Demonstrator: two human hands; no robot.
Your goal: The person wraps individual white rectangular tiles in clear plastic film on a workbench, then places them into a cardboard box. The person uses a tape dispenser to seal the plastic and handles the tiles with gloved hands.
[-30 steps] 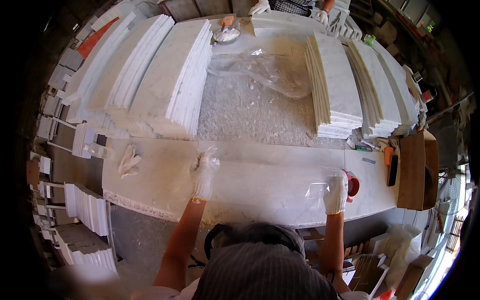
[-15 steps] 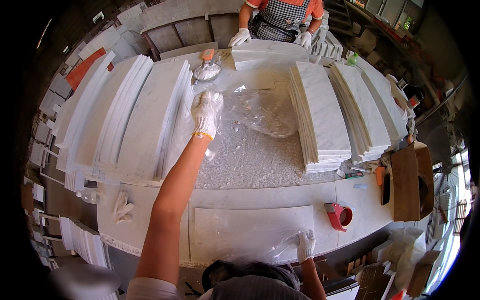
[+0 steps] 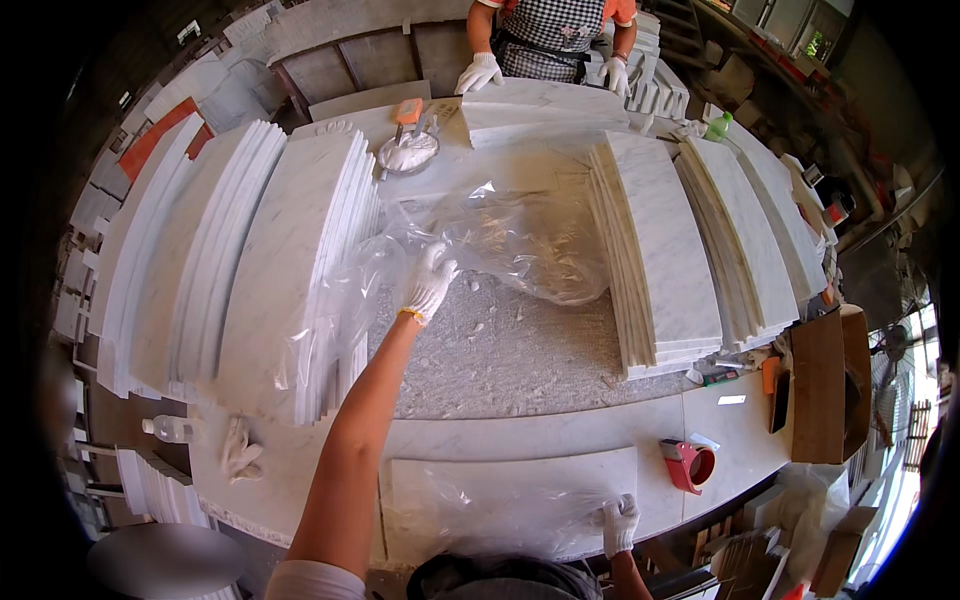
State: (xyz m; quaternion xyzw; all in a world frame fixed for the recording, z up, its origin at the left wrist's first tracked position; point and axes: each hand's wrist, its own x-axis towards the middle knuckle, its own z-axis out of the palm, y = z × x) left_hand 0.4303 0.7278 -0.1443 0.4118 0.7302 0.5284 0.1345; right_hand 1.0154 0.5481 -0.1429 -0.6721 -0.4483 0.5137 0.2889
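My left hand (image 3: 430, 285), in a white knitted glove, reaches out over the middle of the table. Its fingers are partly spread, and crumpled clear plastic film (image 3: 520, 240) lies just beyond them. More of that film drapes to the left, over the edge of a marble stack (image 3: 285, 240). Low on the right, my gloved right hand (image 3: 620, 525) is closed on the edge of a clear plastic bag (image 3: 490, 510). This bag is spread over a pale marble slab (image 3: 520, 468) at the near edge, partly covering it.
Marble stacks (image 3: 665, 240) flank the table's middle. A red tape dispenser (image 3: 687, 465), a cardboard box (image 3: 830, 385), a loose glove (image 3: 240, 450) and a plastic bottle (image 3: 170, 430) lie around. Across the table, a gloved person (image 3: 550, 40) touches a slab (image 3: 545, 105); a bowl (image 3: 408, 152) stands nearby.
My left hand has drawn back nearer and its fist has opened. The film it gripped now spreads to the left. My right hand keeps its hold; the whole view has shifted slightly.
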